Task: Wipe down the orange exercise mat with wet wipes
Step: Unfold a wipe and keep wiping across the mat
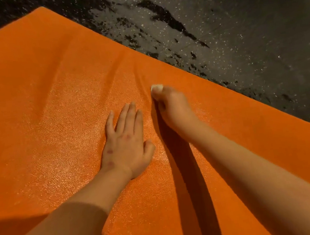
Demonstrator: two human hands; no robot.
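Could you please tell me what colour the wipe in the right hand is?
The wet wipe is white, shown in the head view.

Dark speckled floor (237, 29) (patchy, with black blotches) under the orange mat (49, 91), flat, slightly creased.

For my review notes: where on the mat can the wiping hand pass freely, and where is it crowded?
Free: the broad mat stretch left of and beyond the left hand; a narrower strip between the right hand, gripping the wipe, and the edge by the floor. Crowded: the slim gap between the hands.
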